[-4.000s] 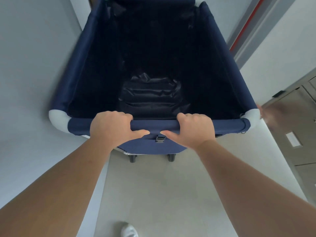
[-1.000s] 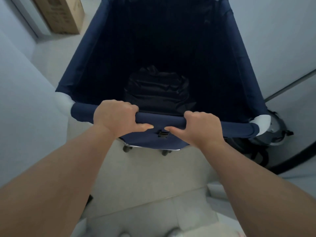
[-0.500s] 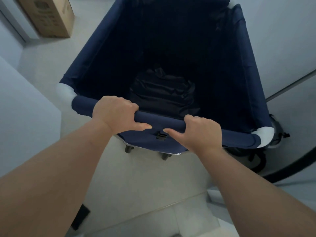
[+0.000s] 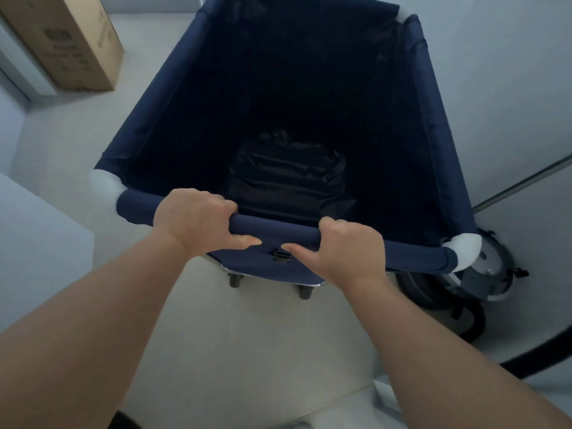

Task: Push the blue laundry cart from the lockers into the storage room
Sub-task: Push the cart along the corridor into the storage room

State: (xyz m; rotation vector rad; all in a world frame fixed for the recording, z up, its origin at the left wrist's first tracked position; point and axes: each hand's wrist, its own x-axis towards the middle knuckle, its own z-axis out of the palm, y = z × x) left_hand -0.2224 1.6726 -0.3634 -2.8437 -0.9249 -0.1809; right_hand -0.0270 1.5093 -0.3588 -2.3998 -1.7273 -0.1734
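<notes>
— Where's the navy-blue fabric laundry cart (image 4: 192, 97)?

— On the pale floor (image 4: 247, 342), its right near corner just beside a grey round machine (image 4: 492, 274), maybe a vacuum.

— And the hands?

— Left hand (image 4: 193, 219) and right hand (image 4: 351, 252) each have their grip wrapped tight round the cart's near rail. A brown cardboard box (image 4: 66, 41) stands at the far left.

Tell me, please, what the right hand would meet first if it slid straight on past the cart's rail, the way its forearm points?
The right hand is wrapped over the near rail. Straight on lies the cart's open inside, so probably the dark crumpled liner at the bottom, though depth is hard to judge.
</notes>
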